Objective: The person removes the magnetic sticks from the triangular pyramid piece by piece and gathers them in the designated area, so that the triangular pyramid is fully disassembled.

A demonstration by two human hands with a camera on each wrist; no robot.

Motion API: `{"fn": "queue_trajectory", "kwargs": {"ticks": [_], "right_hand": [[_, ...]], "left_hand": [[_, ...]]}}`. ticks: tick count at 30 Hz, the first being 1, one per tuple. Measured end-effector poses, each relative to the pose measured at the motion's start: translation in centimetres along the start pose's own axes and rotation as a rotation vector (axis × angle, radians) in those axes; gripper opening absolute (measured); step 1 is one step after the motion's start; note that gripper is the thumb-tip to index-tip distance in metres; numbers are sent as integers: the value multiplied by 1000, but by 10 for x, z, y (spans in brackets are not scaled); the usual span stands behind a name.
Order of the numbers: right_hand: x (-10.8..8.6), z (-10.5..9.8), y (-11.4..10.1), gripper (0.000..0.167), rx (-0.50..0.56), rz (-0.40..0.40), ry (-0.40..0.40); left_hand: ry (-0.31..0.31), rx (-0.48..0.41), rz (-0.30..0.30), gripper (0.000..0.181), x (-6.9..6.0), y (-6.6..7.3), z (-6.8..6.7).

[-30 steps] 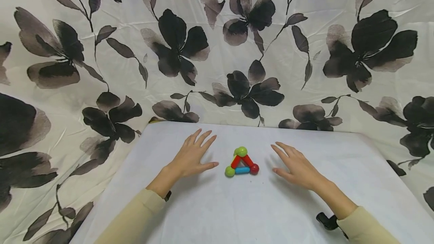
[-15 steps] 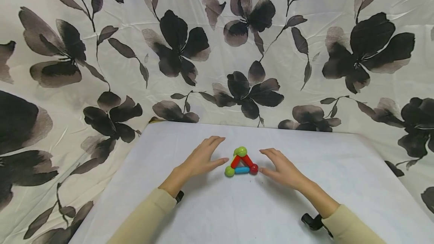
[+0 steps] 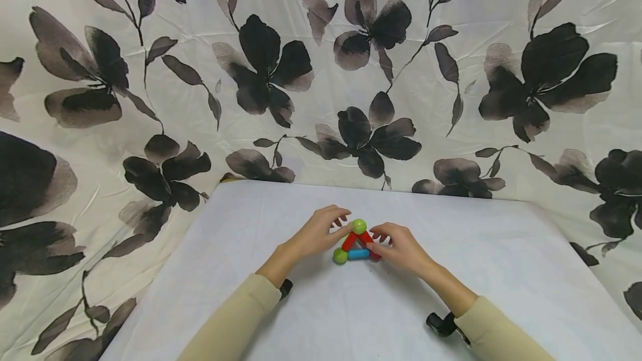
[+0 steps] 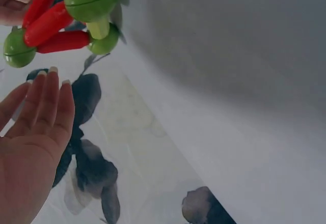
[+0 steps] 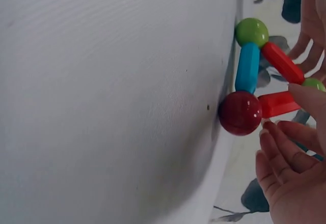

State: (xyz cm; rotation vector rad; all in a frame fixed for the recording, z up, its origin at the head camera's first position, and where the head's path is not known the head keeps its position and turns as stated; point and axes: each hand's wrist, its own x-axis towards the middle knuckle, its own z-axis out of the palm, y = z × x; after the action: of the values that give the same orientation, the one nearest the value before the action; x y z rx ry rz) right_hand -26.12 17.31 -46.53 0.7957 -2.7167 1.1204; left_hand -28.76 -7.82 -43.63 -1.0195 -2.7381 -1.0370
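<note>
A ball-and-rod building toy point(image 3: 358, 254) stands on the white table. Its parts are green balls, a dark red ball point(image 5: 240, 113), red rods point(image 5: 281, 104), a blue rod point(image 5: 248, 67) and a yellow-green rod point(image 4: 99, 28). My left hand point(image 3: 315, 234) is at the toy's left, thumb beside the top green ball point(image 3: 359, 227); the left wrist view shows its fingers extended near a green ball point(image 4: 19, 48). From the right, my right hand point(image 3: 405, 249) has its thumb before a red rod and loosely bent fingers beneath it, with a small gap. The thumb partly hides the red ball in the head view.
The white tabletop point(image 3: 321, 316) spreads around the toy. Behind it hangs a pale cloth point(image 3: 311, 155) with dark flowers. A black wrist camera point(image 3: 441, 325) sits under the right forearm, and another dark mount point(image 3: 286, 288) shows at the left wrist.
Both hands have moved inward from either side until their fingers are around the toy. The fingers, spread at first, have drawn closer together and bent. The toy has stayed put.
</note>
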Motion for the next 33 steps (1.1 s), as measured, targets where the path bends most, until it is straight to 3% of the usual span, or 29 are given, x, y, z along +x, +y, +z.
{"fn": "queue_trajectory", "kwargs": {"ticks": [6,12,21,33], "right_hand": [[6,7,0,14,-6,-21,23],[9,10,0,12,0,-18,29],[14,8,-1,12,-8,-21,24],[13,8,-1,12,-17,-73,11]], "left_hand": [[-11,-64,52,28,11,6,7],[-30,-46,18,23,16,8,11],[-63,-23,-4,29,21,9,13],[-71,-12,-31,27,17,14,15]]}}
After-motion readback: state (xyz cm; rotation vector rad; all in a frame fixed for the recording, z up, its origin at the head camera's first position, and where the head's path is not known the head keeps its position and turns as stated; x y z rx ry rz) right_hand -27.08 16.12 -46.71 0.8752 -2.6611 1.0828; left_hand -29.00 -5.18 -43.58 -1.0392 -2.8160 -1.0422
